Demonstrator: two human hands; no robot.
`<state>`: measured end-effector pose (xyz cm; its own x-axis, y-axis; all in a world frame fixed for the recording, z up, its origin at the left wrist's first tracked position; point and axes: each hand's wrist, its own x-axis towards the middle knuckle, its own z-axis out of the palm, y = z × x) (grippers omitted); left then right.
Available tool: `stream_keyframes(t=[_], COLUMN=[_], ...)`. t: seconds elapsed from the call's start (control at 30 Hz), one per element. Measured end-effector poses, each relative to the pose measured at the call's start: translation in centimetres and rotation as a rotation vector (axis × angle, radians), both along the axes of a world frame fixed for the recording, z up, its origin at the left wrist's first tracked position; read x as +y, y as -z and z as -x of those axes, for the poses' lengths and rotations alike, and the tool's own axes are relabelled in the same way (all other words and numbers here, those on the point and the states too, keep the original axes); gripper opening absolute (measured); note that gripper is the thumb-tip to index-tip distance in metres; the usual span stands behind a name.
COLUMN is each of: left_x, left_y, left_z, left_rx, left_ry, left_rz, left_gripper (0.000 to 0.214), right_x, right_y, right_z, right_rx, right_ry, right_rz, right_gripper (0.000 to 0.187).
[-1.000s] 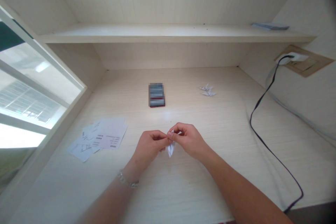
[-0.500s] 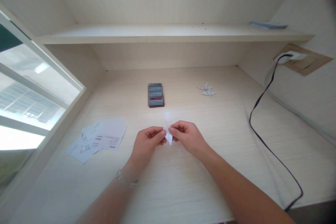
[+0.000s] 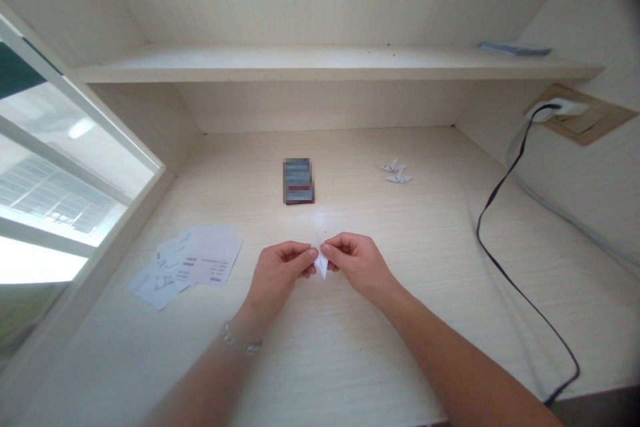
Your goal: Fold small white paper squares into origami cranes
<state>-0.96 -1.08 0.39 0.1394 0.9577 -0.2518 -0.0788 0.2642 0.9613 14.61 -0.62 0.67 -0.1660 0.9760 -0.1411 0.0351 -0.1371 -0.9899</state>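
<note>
**Both hands pinching folded white paper at desk centre**

Head view: left hand (image 3: 277, 273) and right hand (image 3: 357, 265) are pinching a pointed paper fold (image 3: 322, 263) between them. Thumbs and forefingers are closed on it from both sides, fingertips nearly meeting, other fingers loosely curled. Chain bracelet (image 3: 243, 345) is sitting on left wrist. Fold is hanging over a pale woodgrain desk (image 3: 350, 353), centred in front of the person. Overlapping printed sheets (image 3: 197, 263) are lying left of the hands. Further ahead, a blurred rectangular block (image 3: 299, 181) is lying flat, and two tiny paper folds (image 3: 395, 171) are sitting right of it. Black cable (image 3: 505, 240) is running down the right side from a white plug (image 3: 560, 109).
</note>
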Motion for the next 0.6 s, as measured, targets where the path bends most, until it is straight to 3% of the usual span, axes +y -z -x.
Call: stream_keyframes(t=[0.27, 0.4, 0.6], left_x=[0.0, -0.2, -0.2], left_y=[0.2, 0.0, -0.2], left_z=[-0.1, -0.3, -0.5], left_rx=[-0.020, -0.142, -0.082], left_ry=[-0.001, -0.021, -0.015], left_rz=[-0.014, 0.026, -0.005], left_gripper=[0.024, 0.028, 0.025], right_x=[0.2, 0.3, 0.2], right_y=[0.6, 1.0, 1.0], right_z=[0.2, 0.2, 0.3], right_rx=[0.111, 0.111, 0.099], right_ry=[-0.005, 0.052, 0.055], right_rz=[0.069, 0.023, -0.001], right_gripper=[0.020, 0.018, 0.016])
